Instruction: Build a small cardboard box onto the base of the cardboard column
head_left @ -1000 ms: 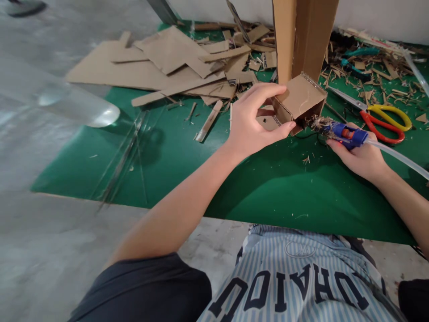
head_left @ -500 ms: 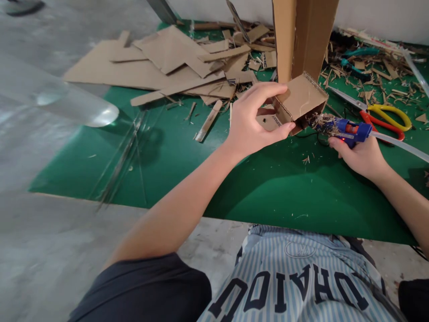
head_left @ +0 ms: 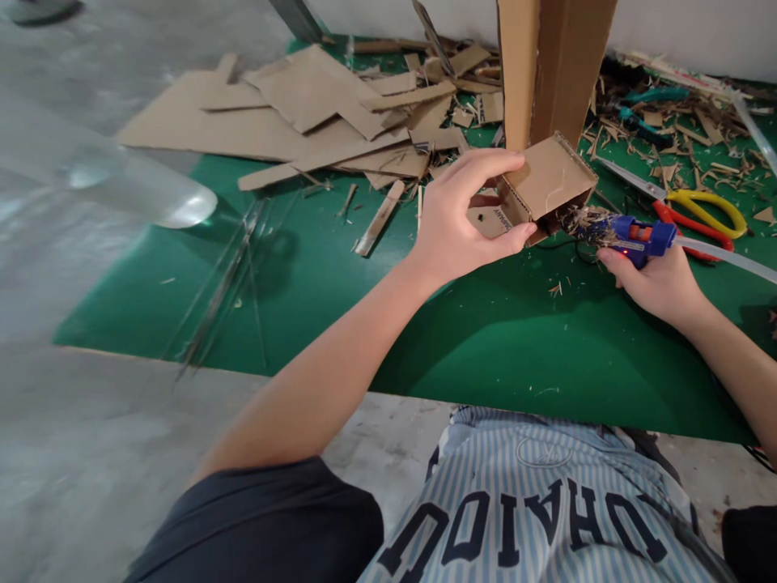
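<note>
My left hand point(head_left: 458, 219) pinches the left edge of a small cardboard box point(head_left: 546, 182), thumb below and fingers on top, holding it tilted above the green mat point(head_left: 425, 340). In my right hand point(head_left: 659, 283) is a blue glue gun point(head_left: 631, 236), gripped firmly. Its nozzle, caked with cardboard bits, touches the box's lower right edge. A clear glue stick trails from the gun's back to the right.
A tall cardboard upright point(head_left: 549, 65) stands just behind the box. Red and yellow scissors point(head_left: 698, 214) lie to the right among scraps. Flat cardboard sheets point(head_left: 291, 113) and strips lie at the back left. A clear plastic roll point(head_left: 115, 178) rests at the left.
My right hand has shifted the glue gun slightly right and levelled it, keeping the nozzle at the box's edge. My left hand and the box have barely moved.
</note>
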A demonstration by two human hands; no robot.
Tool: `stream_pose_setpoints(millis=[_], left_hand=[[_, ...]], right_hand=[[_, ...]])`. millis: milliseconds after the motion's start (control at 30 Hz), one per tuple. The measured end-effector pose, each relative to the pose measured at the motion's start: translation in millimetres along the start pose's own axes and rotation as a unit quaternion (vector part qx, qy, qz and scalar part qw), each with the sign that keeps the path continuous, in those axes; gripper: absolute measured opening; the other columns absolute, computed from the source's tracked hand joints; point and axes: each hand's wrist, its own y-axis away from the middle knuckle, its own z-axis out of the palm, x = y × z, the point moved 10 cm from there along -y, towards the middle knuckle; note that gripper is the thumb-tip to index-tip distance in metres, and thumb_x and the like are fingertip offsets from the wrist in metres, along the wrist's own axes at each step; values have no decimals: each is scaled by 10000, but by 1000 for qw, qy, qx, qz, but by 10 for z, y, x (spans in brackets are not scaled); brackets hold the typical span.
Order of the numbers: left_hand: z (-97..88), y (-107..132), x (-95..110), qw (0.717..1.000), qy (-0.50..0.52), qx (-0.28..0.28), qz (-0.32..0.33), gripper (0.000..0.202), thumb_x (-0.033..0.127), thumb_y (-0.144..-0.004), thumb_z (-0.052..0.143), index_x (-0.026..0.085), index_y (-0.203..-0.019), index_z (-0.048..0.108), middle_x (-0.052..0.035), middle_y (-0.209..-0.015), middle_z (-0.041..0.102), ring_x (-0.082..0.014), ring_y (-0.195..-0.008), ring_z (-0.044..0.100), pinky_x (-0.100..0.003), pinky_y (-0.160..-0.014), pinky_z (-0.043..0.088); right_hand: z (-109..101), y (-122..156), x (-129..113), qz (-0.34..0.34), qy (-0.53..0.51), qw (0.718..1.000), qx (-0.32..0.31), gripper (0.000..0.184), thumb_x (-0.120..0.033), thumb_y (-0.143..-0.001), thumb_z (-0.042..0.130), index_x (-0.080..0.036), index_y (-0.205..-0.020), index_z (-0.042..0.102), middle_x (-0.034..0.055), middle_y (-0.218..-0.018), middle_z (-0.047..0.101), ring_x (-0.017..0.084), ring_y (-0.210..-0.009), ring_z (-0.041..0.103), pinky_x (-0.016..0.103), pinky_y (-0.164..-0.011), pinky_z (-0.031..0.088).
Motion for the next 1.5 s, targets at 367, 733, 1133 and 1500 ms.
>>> stream_pose_setpoints(millis=[367, 733, 1133, 1500], left_hand=[[13, -2, -20, 1000, 0, -3, 11, 562, 486, -760, 771, 341, -1273, 595, -23, -1402, 633, -258, -1285, 629, -388, -964, 685], [18, -4, -31, 1000, 0, -5, 20, 584, 512, -783, 765, 307, -1295, 571, -35, -1415, 619, -261, -1280, 615, -409, -959, 669], [0, 7, 0, 995, 7, 13, 98, 532, 435, -809, 738, 341, -1314, 600, -74, -1368, 641, -282, -1269, 633, -395, -897, 672], [-5, 7, 2, 997, 18, 9, 77, 539, 430, -781, 776, 353, -1289, 612, -61, -1375, 641, -281, -1287, 617, -400, -916, 673]], right_hand=[[5, 5, -54, -19, -17, 1000, -8, 317, -494, -878, 698, -231, -751, 575, 58, -677, 626, 282, -890, 719, 450, -911, 587], [1, 5, -157, -54, -16, 998, -10, 332, -498, -885, 689, -223, -723, 598, 88, -759, 694, 278, -843, 729, 444, -821, 619], [-19, -9, -67, -74, -4, 997, 5, 304, -531, -872, 718, -229, -867, 681, 55, -760, 695, 240, -710, 698, 390, -652, 579], [13, -38, -80, -61, -2, 998, -5, 315, -527, -843, 733, -246, -754, 622, 63, -708, 684, 245, -670, 685, 395, -609, 572]])
